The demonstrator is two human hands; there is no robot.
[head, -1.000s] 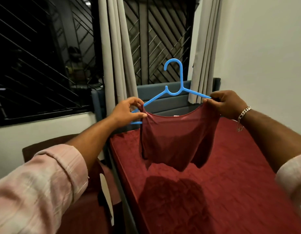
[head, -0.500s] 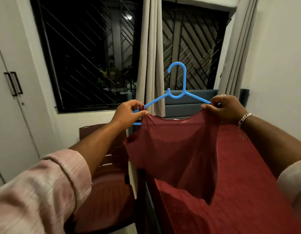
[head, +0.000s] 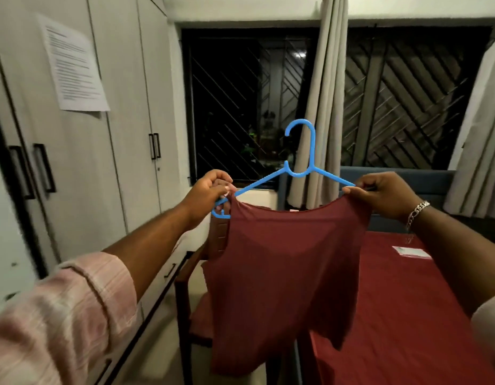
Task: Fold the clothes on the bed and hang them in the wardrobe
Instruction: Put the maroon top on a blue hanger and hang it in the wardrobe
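Hanging mid-frame, the maroon top (head: 285, 273) drooped from a blue plastic hanger (head: 299, 170) held up before the window (head: 229, 107). The left hand (head: 206, 195) pinched one shoulder of the top against the hanger's end; the right hand (head: 385, 194) curled round the other. The closed wardrobe (head: 82, 162) filled the left of the frame, the red-sheeted bed (head: 407, 315) the lower right.

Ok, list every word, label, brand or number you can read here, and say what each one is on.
Nothing here can be read.
Printed sheet taped to the wardrobe door: several lines of text, too small and blurred to read.
Small tag at the neckline of the maroon top: no lettering can be made out.
Pale packet on the bed: blurred, no text can be made out.
Blue hanger: no marking visible.
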